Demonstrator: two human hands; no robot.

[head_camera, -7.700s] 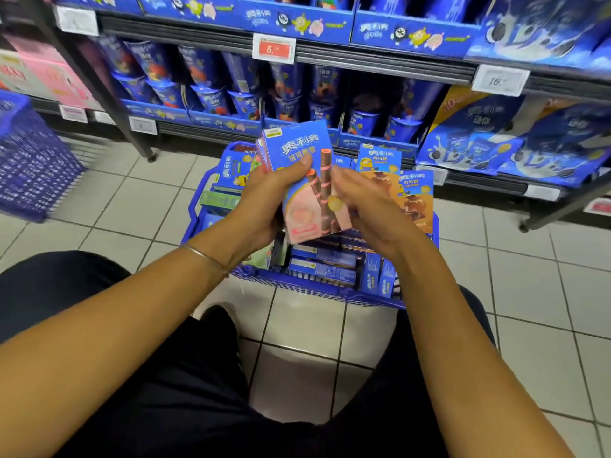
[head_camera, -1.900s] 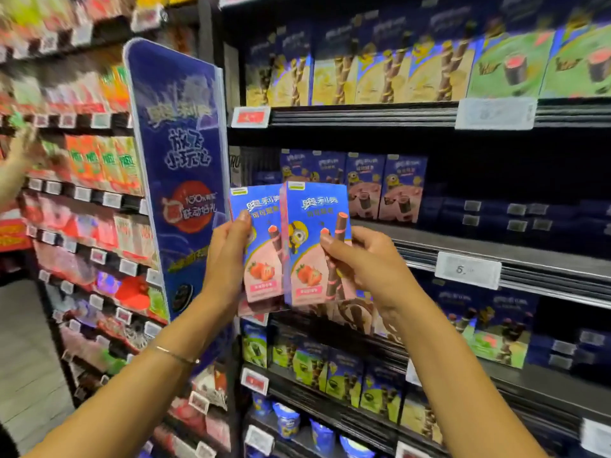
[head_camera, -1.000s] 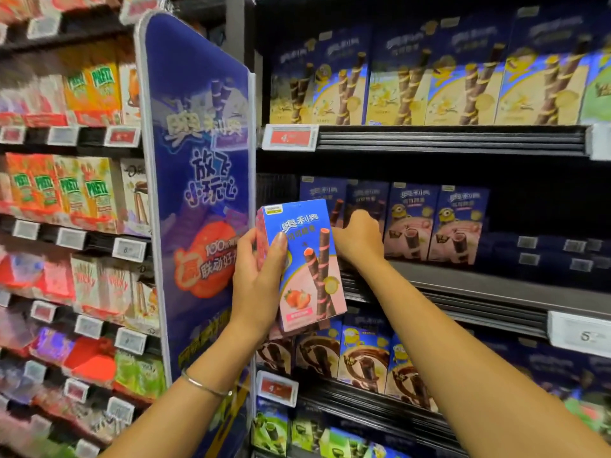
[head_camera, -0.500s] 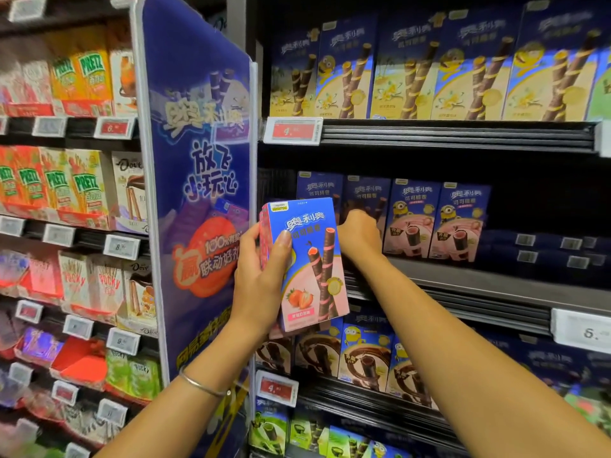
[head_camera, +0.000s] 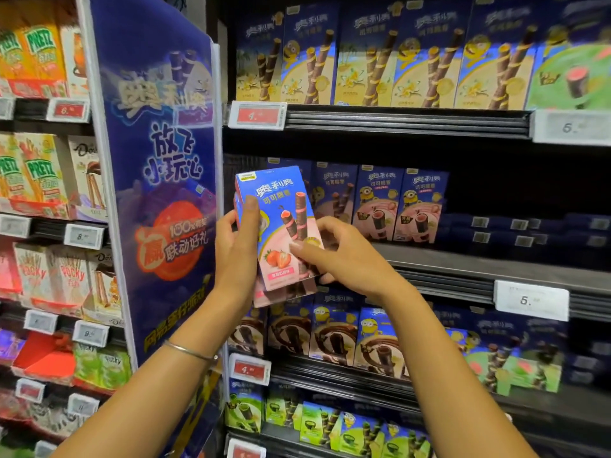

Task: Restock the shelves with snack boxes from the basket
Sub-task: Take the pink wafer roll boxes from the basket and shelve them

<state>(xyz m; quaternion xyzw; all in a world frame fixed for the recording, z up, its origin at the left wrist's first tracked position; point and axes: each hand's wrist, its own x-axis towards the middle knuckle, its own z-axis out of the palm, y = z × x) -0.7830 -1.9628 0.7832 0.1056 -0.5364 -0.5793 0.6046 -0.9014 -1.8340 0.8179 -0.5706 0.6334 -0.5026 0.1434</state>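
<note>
My left hand (head_camera: 236,249) grips a small stack of blue-and-pink strawberry snack boxes (head_camera: 281,209) upright in front of the middle shelf (head_camera: 496,269). My right hand (head_camera: 347,259) pinches the front box at its lower right, thumb on the face. Behind them, a row of matching strawberry boxes (head_camera: 396,203) stands at the left of that shelf. The basket is out of view.
A tall blue promo panel (head_camera: 155,180) juts out just left of my hands. To the right of the strawberry row the middle shelf is dark, with low blue boxes (head_camera: 529,229) at the back. Vanilla boxes (head_camera: 380,57) fill the shelf above, chocolate boxes (head_camera: 330,332) the one below.
My right hand has come back from the shelf row, where it reached behind the stack, and now pinches the front box. The left hand keeps the stack in nearly the same place.
</note>
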